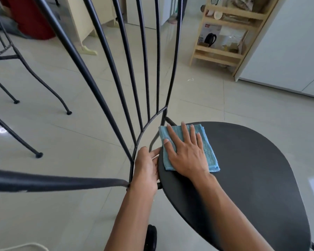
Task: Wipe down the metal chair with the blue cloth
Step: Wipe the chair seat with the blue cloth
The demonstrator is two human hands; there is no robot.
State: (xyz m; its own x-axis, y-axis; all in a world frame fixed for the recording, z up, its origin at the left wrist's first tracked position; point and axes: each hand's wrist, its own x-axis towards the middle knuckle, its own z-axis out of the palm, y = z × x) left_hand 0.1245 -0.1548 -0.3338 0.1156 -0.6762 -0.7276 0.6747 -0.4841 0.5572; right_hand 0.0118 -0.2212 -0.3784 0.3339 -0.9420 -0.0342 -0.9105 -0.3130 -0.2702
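Note:
A black metal chair (246, 171) fills the frame, its round seat at the right and its fan of thin back rods rising at the left and centre. A folded blue cloth (209, 153) lies flat on the seat's rear edge. My right hand (186, 153) presses down on the cloth, palm flat and fingers spread. My left hand (147, 169) grips the seat's rim where the back frame joins it, thumb on top.
A second black metal chair (24, 69) stands on the pale tiled floor (216, 98) at the left. A wooden shelf unit (223, 53) with a kettle and boxes stands at the back right beside a white cabinet (290, 51). Cream furniture and red fabric sit at the back left.

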